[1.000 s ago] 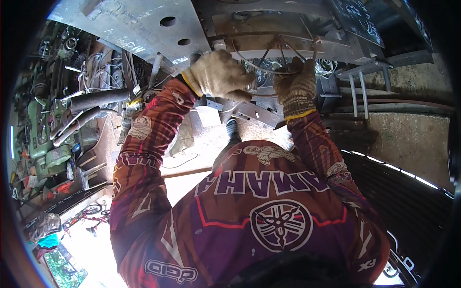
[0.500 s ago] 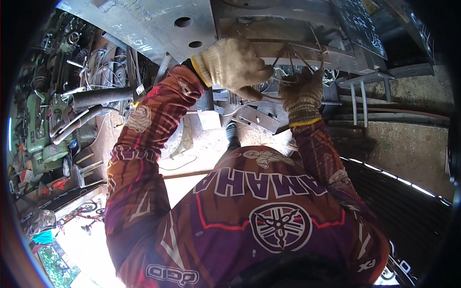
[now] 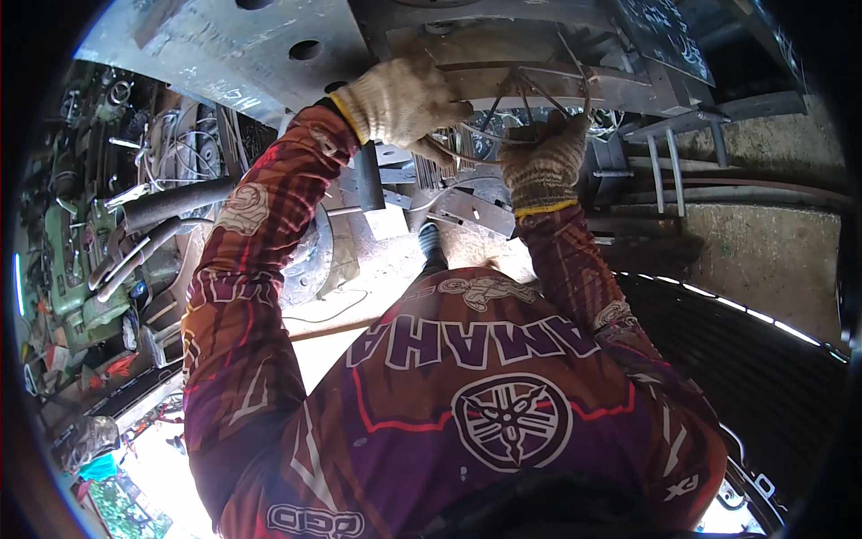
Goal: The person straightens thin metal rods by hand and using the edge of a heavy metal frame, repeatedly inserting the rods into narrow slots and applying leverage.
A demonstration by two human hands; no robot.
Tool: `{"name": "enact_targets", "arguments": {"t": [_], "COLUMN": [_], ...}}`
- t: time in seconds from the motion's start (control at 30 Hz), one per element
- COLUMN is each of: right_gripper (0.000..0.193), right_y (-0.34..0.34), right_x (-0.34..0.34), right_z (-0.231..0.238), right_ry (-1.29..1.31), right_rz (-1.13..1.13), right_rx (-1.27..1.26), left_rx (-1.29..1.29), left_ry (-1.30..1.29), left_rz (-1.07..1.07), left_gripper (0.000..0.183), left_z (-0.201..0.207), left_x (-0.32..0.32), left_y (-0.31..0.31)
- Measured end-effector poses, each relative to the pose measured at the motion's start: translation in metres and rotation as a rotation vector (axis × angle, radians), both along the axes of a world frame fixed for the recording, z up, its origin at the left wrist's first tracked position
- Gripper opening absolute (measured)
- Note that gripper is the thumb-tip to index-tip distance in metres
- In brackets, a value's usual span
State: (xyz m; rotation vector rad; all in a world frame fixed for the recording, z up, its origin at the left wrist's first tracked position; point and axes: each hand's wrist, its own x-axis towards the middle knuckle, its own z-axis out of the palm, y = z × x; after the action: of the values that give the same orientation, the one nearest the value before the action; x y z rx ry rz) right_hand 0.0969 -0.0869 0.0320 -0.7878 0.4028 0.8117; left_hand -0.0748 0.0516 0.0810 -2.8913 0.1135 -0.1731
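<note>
My left hand, in a pale knitted glove with a yellow cuff, is closed beside a large steel plate, its fingers slightly blurred. A thin pale cable or rod runs from its thumb side to my right hand, gloved the same way and closed around it. Several thin dark rods meet at a point just above my right hand. A thin bent rod rises past its fingers. Behind both hands lies a curved steel bar. The gloves hide exactly what the fingertips touch.
A green machine and piled metal parts stand at the left, with a thick dark pipe nearer me. Two upright metal bars stand at the right before a concrete surface. A corrugated dark sheet lies at lower right.
Both hands have shifted left and slightly up in view. My left hand has moved farther from my right, and more of the thin cable shows between them. The steel plate also appears farther left.
</note>
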Motion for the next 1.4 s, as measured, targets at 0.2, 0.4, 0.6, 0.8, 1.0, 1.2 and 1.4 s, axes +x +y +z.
{"name": "enact_targets", "arguments": {"t": [0.2,0.4,0.6,0.8,1.0,1.2,1.4], "right_gripper": [0.046,0.046,0.065,0.073,0.074,0.072,0.070], "right_y": [0.002,0.002,-0.005,-0.009,-0.019,-0.021,-0.011], "right_x": [0.002,0.006,-0.003,0.024,0.038,0.030,0.022], "right_z": [0.004,-0.013,0.005,-0.036,-0.078,-0.073,-0.071], "right_ry": [0.123,0.033,-0.076,-0.111,-0.243,-0.370,-0.567], "right_rz": [-0.034,-0.014,0.141,0.383,0.542,0.454,0.367], "right_rx": [0.007,-0.058,-0.251,0.107,0.455,0.261,0.078], "left_rx": [-0.156,-2.171,-2.417,-2.647,-2.728,-2.778,-2.778], "left_ry": [-0.572,-1.137,-1.535,-1.533,-1.482,-1.426,-1.469], "left_rz": [0.294,0.840,0.452,0.102,-0.046,-0.011,0.096], "left_gripper": [0.073,0.080,0.086,0.082,0.083,0.083,0.071], "left_z": [0.003,-0.087,-0.093,-0.108,-0.100,-0.108,-0.106], "left_x": [-0.018,0.004,0.059,0.058,0.052,0.054,0.059], "left_y": [-0.062,-0.143,-0.140,-0.136,-0.134,-0.123,-0.105]}}
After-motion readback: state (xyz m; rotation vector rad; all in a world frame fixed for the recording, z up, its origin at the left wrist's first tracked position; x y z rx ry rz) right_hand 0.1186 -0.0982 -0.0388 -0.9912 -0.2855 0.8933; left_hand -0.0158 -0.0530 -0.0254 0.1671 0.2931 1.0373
